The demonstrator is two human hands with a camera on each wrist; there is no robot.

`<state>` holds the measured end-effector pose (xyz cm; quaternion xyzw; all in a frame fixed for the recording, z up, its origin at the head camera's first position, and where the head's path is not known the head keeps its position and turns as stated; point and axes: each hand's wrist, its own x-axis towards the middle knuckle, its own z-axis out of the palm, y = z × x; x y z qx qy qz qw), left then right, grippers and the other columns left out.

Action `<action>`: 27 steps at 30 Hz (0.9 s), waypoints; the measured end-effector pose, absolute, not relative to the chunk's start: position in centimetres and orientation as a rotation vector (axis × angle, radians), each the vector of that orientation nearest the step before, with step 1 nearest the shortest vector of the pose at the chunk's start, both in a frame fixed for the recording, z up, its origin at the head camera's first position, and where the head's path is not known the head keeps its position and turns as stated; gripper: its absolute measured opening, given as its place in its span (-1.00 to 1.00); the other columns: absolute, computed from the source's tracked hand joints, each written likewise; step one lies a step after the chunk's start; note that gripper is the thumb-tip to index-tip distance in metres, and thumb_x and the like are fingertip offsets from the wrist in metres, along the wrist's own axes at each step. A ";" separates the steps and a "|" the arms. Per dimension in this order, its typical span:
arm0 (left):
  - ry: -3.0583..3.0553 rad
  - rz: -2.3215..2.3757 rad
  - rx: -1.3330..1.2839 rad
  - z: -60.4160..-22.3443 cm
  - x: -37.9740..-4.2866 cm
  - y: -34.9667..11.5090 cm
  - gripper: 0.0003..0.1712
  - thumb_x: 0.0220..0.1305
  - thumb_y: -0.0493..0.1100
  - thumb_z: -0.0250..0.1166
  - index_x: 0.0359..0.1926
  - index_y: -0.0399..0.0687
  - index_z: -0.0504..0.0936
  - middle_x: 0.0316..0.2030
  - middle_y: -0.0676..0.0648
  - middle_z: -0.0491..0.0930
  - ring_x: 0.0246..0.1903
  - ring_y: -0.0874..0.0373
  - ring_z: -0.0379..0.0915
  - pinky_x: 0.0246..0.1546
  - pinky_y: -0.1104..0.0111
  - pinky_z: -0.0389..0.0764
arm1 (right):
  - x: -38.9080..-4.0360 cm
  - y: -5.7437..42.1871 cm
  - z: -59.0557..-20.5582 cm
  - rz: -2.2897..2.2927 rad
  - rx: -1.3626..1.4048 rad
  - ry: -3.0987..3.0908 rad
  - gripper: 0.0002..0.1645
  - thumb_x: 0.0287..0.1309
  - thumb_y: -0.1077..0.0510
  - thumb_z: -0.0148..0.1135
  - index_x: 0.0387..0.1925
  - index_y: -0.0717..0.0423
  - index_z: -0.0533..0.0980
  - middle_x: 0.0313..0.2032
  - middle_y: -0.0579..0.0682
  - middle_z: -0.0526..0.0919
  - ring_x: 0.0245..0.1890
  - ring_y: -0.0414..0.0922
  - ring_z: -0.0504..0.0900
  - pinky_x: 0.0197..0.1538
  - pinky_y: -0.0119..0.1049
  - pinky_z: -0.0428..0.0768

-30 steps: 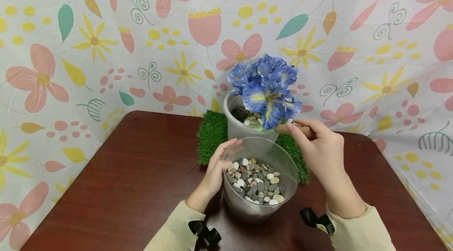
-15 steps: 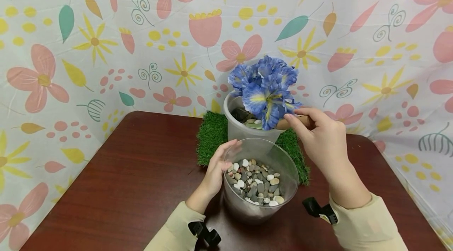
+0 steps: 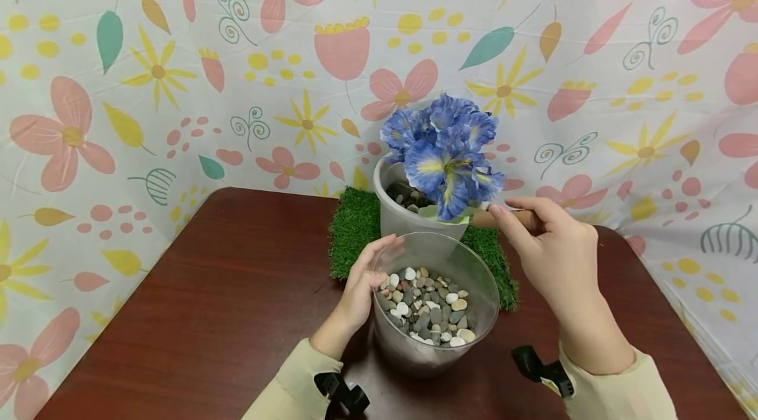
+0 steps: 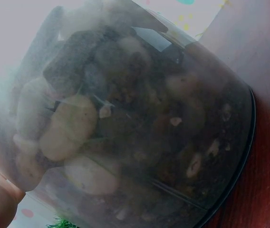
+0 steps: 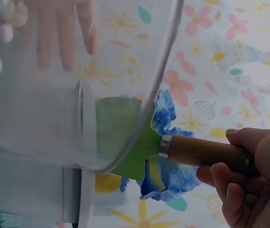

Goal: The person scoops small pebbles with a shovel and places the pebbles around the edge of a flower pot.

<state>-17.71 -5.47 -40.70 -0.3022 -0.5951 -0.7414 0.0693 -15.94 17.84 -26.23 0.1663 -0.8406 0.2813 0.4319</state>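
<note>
My right hand [image 3: 559,262] grips the wooden handle of a small green garden trowel [image 5: 199,151]. In the head view its blade lies at the near rim of a white flower pot [image 3: 391,212], partly behind a blue artificial flower [image 3: 444,163]. Dark and light stones show inside that pot under the petals. My left hand [image 3: 355,288] rests against the left side of a clear plastic bucket [image 3: 417,355], fingers fairly straight along its rim. Grey, white and tan pebbles [image 3: 432,308] fill its lower part. Through its cloudy wall the left wrist view shows stones [image 4: 68,128] close up.
Beneath the white pot lies a green artificial grass mat [image 3: 355,229]. Everything stands on a reddish-brown table [image 3: 237,308], with the bucket directly in front of the pot. A flower-printed cloth [image 3: 284,78] hangs behind the table's back edge.
My right hand has drawn the trowel to the right and slightly down. Pebbles seen near the blade earlier no longer show on it. My left hand and the bucket have stayed put.
</note>
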 end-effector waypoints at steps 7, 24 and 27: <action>-1.787 -2.240 -0.899 -40.8 -17.7 -5.4 -0.28 0.10 -0.23 -0.17 0.32 -0.47 0.09 0.29 -0.50 0.19 0.27 -0.42 0.14 0.25 -0.24 0.14 | -15.2 18.3 -27.7 0.786 0.346 -2.079 -0.77 -0.10 0.23 0.43 -0.30 0.18 0.69 -0.67 0.04 0.65 -0.67 -0.67 0.27 -0.58 -0.60 0.29; -1.812 -2.191 -0.912 -40.9 -17.8 -5.5 -0.30 0.13 -0.26 -0.19 0.32 -0.46 0.09 0.28 -0.50 0.20 0.27 -0.36 0.18 0.22 -0.18 0.23 | -15.0 19.4 -32.5 1.164 0.256 -2.010 -0.82 -0.05 0.40 0.34 -0.31 0.28 0.67 -0.68 -0.50 0.50 -0.81 -0.46 0.39 -0.74 -0.57 0.31; -1.805 -2.185 -0.914 -40.8 -17.8 -5.5 -0.31 0.13 -0.26 -0.19 0.32 -0.46 0.09 0.27 -0.51 0.20 0.28 -0.26 0.22 0.22 -0.16 0.24 | -15.0 19.5 -32.6 1.183 0.254 -2.034 -0.79 -0.04 0.39 0.33 -0.27 0.25 0.67 -0.68 -0.49 0.50 -0.81 -0.42 0.39 -0.75 -0.53 0.29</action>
